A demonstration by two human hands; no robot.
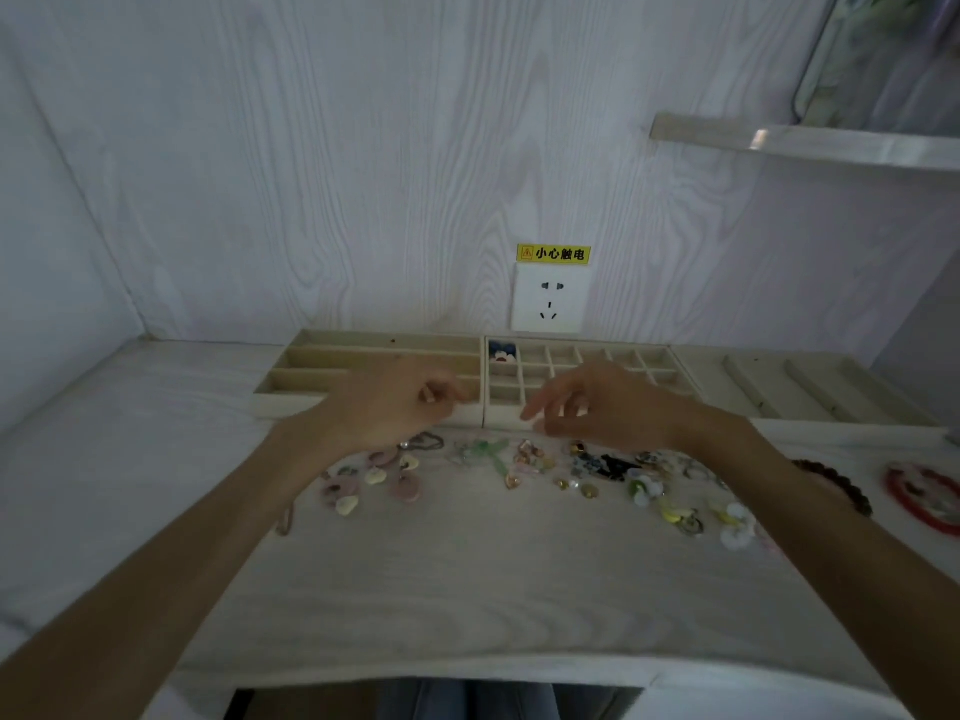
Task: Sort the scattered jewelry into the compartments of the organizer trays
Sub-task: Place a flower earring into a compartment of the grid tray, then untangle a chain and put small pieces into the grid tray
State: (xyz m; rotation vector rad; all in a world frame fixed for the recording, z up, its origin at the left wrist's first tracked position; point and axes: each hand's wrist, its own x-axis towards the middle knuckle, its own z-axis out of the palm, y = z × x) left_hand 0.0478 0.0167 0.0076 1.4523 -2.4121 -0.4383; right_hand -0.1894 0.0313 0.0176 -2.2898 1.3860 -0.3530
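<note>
While jewelry (519,470) lies scattered, both hands (395,402) (602,407) hover half-curled, grasp unclear.

light: dim, flat, bluish cast — source not visible | shadows: soft, faint under both forearms | glare: one small glint on the shelf (759,138) edge | blur: both hands smeared, jewelry (519,467) soft, small detail lost | distortion: wide-angle — desk edge (467,662) bows

Cream organizer trays (384,350), white wood-grain table (467,579), red bracelet (930,498), yellow warning label (553,253).
</note>
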